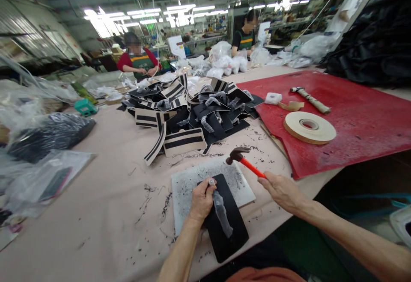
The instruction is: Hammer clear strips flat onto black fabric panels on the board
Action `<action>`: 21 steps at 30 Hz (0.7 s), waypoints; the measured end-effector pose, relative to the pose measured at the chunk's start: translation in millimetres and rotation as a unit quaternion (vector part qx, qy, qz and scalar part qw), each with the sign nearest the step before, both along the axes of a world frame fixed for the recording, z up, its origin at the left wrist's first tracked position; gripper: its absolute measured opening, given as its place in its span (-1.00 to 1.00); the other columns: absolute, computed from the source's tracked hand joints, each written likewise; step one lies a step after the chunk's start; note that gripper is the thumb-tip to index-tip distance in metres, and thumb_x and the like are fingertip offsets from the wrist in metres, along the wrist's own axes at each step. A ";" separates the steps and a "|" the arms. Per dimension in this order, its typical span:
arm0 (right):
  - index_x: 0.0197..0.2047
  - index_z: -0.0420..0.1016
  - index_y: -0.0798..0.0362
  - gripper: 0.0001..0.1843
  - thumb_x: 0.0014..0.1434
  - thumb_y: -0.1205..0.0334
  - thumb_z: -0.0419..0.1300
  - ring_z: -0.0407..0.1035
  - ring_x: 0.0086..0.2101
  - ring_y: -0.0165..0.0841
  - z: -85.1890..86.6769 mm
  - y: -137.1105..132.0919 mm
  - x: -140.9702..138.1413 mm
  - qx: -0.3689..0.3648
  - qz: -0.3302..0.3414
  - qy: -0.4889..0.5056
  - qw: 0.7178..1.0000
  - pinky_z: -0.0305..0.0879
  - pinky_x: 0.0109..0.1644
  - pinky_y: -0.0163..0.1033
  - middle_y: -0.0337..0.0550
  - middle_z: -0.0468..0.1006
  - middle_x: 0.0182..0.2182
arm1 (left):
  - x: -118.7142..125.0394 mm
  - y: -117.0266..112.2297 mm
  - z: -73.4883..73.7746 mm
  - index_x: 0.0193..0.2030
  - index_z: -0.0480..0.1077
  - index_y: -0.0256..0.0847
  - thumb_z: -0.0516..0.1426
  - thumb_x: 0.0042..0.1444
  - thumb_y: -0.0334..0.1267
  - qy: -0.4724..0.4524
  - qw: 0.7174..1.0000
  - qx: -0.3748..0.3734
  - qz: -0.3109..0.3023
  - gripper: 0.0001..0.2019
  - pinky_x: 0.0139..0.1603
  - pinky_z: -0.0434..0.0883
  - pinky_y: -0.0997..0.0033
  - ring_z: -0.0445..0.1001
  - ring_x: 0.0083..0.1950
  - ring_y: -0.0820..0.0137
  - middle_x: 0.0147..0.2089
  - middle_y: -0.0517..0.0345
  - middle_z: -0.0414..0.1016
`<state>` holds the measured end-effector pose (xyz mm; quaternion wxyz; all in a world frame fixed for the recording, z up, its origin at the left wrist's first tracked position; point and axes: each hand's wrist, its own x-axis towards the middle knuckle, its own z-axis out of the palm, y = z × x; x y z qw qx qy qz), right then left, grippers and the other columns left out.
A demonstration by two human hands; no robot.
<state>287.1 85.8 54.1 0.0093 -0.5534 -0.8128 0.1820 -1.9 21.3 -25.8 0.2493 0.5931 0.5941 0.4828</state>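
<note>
My right hand grips the orange handle of a claw hammer, its dark head raised to the upper left. My left hand is closed round a hole punch, of which only the round metal top shows. Under that hand lies a black panel with a strip wrapped in clear plastic along its middle. The far end of the panel rests on a white board strewn with black bits; its near end reaches the table edge. The punch's tip is hidden by my fingers.
Beyond the board rises a pile of black and striped panels. On a red sheet at right lie a tape roll and another hammer. Plastic bags cover the left side. Co-workers sit across the table.
</note>
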 end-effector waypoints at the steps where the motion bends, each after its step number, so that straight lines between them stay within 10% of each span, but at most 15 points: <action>1: -0.23 0.36 0.04 -0.62 0.47 0.07 -0.16 0.39 -0.44 -0.28 -10.7 6.4 7.4 -0.007 -0.028 -0.011 1.000 0.06 -0.37 -0.24 -0.13 0.49 -0.48 | 0.3 -0.3 0.2 -0.17 0.53 -0.16 0.09 0.28 -0.26 -0.002 1.000 -0.001 0.001 -0.82 -0.06 0.49 0.37 0.60 -0.15 0.32 -0.17 0.11 0.65; 5: -0.07 0.41 0.15 -0.73 0.38 0.16 0.00 0.43 -0.20 -0.06 -38.5 12.9 10.0 0.075 -0.078 -0.057 0.992 0.25 -0.21 -0.10 0.16 0.52 -0.19 | 1.2 0.1 3.0 -0.18 0.55 -0.17 0.10 0.26 -0.22 -0.007 1.000 -0.008 0.008 -0.81 -0.10 0.50 0.38 0.60 -0.17 0.31 -0.20 0.10 0.65; 8: 0.13 0.34 0.12 -0.65 0.29 0.27 0.10 0.32 0.02 -0.04 -38.6 -10.8 -28.5 0.164 0.032 0.058 0.984 0.26 0.05 0.00 0.18 0.40 0.06 | 0.9 0.9 6.4 -0.21 0.56 -0.18 0.12 0.24 -0.18 -0.014 1.000 -0.013 0.020 -0.79 -0.15 0.50 0.38 0.61 -0.22 0.30 -0.24 0.10 0.65; 11: 0.12 0.35 0.03 -0.62 0.22 0.36 0.12 0.31 -0.03 -0.18 -40.4 -40.2 -84.1 0.096 0.177 0.168 0.965 0.25 0.06 -0.11 -0.02 0.41 0.01 | 0.2 0.6 6.9 -0.22 0.58 -0.18 0.14 0.20 -0.15 -0.022 0.999 -0.019 0.036 -0.79 -0.17 0.52 0.36 0.61 -0.25 0.28 -0.27 0.10 0.66; 15: 0.07 0.43 0.04 -0.66 0.24 0.41 0.07 0.28 -0.12 -0.21 -60.6 -55.5 -132.1 0.069 0.180 0.144 0.971 0.20 -0.02 -0.12 -0.03 0.43 -0.07 | 4.2 0.9 7.7 -0.27 0.60 -0.18 0.20 0.11 -0.11 -0.040 0.995 -0.031 0.084 -0.78 -0.16 0.52 0.35 0.61 -0.26 0.26 -0.30 0.08 0.67; 21: 0.06 0.52 -0.01 -0.64 0.28 0.40 0.06 0.35 -0.14 -0.22 -79.0 -48.9 -137.1 0.070 0.175 0.138 0.972 0.20 -0.07 -0.16 -0.06 0.50 -0.15 | 18.7 22.5 57.0 -0.37 0.53 -0.24 0.28 0.02 0.06 -0.110 0.948 0.027 0.296 -0.66 -0.37 0.44 0.44 0.51 -0.44 0.35 -0.47 0.13 0.56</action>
